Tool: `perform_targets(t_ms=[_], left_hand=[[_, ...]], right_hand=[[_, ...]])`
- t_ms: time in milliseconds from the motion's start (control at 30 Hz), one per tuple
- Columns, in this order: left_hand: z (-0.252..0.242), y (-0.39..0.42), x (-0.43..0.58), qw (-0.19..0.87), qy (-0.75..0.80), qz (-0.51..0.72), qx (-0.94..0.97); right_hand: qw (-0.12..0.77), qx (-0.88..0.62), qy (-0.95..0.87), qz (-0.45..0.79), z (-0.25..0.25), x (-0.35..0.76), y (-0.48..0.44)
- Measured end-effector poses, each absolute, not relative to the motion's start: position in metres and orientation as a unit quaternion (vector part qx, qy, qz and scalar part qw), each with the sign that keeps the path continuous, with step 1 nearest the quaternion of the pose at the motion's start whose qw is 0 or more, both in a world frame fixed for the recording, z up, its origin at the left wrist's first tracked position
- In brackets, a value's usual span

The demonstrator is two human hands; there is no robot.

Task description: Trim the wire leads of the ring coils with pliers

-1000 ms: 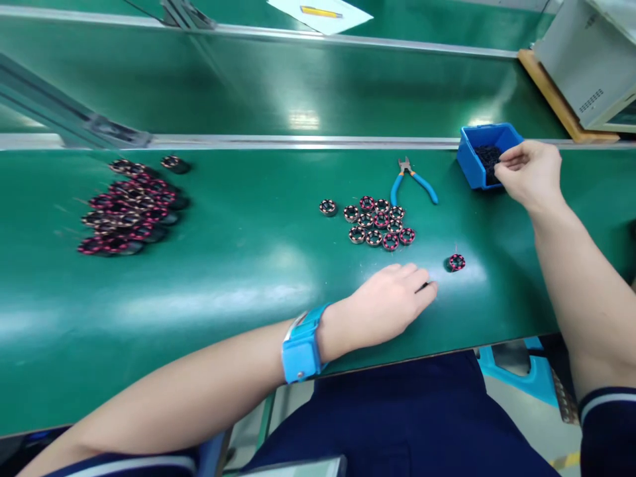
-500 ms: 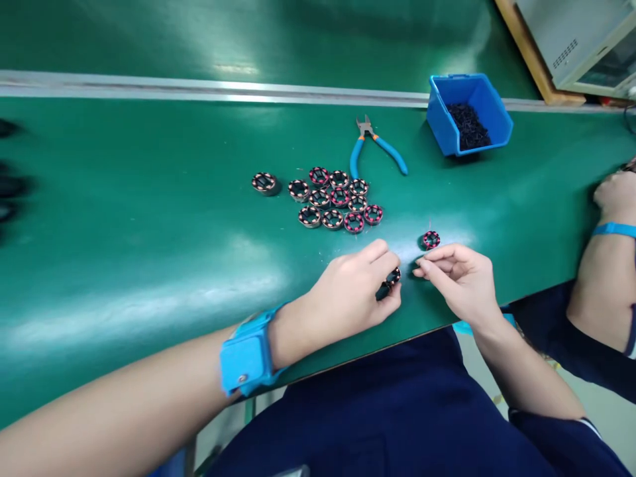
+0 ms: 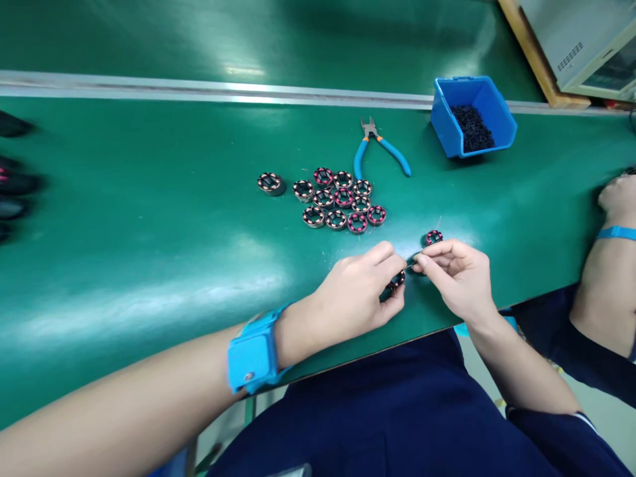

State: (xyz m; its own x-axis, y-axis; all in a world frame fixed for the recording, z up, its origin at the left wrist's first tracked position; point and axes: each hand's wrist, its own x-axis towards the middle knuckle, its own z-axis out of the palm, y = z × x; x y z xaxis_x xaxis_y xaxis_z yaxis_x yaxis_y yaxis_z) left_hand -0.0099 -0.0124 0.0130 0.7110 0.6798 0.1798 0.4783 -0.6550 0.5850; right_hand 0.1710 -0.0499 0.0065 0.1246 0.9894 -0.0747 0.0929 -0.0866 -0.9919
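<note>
Wound ring [image 3: 398, 279], black with copper-coloured spots, is held at the near edge of the green counter [image 3: 163, 199], right of the middle. That counter spreads across the scene under everything else. Far right, a pale cabinet [image 3: 591, 46] stands by a wooden board [image 3: 539, 56]. The left hand [image 3: 355, 285], its wrist in a blue band [image 3: 254, 361], grips the wound ring between thumb and fingers, covering much of it. The right hand [image 3: 460, 275] faces it with thumb and forefinger pinched together. At the far right, a blue bin [image 3: 446, 126] carries a heap of small black pieces [image 3: 472, 129]. Left of it lie blue-handled pliers [image 3: 370, 130], handles spread, tips pointing far. Just near of them sits a group of similar rings [image 3: 336, 225], some pink-spotted; a lone ring [image 3: 272, 188] rests to their left. A pink-spotted ring [image 3: 433, 236] lies just far of the right fingertips. Smallest is a thin dark piece [image 3: 410, 265] at those fingertips, reaching left towards the wound ring; whether they touch, I cannot tell.
</note>
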Motion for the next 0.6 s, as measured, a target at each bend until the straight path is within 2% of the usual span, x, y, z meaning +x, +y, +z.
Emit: perform_targets(t_ms=[600], left_hand=[[0.0119, -0.0123, -0.0104, 0.278, 0.318, 0.22, 0.879]], right_hand=[[0.47, -0.549, -0.536, 0.436, 0.0068, 0.1701, -0.0537]])
